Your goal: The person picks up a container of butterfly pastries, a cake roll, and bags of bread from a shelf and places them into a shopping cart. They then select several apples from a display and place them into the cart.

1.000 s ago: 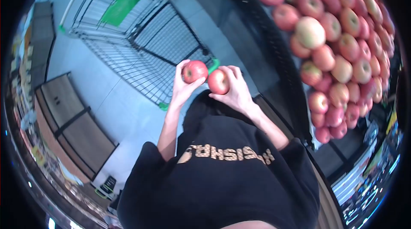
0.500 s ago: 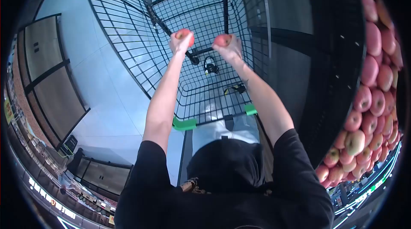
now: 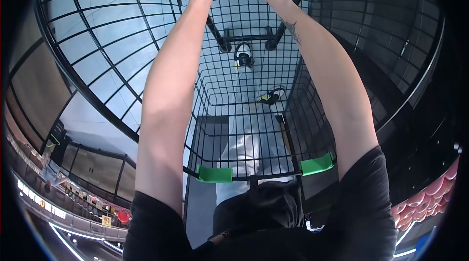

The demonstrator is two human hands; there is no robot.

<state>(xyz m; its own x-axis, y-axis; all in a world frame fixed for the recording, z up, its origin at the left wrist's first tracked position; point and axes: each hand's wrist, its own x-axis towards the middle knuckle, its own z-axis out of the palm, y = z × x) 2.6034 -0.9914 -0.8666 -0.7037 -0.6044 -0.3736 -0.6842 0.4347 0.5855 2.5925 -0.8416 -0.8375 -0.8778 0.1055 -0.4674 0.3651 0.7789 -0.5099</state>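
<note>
Strong fisheye distortion bows the wires of the shopping cart (image 3: 122, 56) into curves and closes the picture in a black circular vignette. Lighting is even, cool and fairly bright across the pale floor (image 3: 97, 65), while the black shirt (image 3: 361, 212) and the right side fall into deep shadow with little detail. The centre is sharp; the shelves (image 3: 58, 207) at the lower left rim are small, compressed and soft.
</note>
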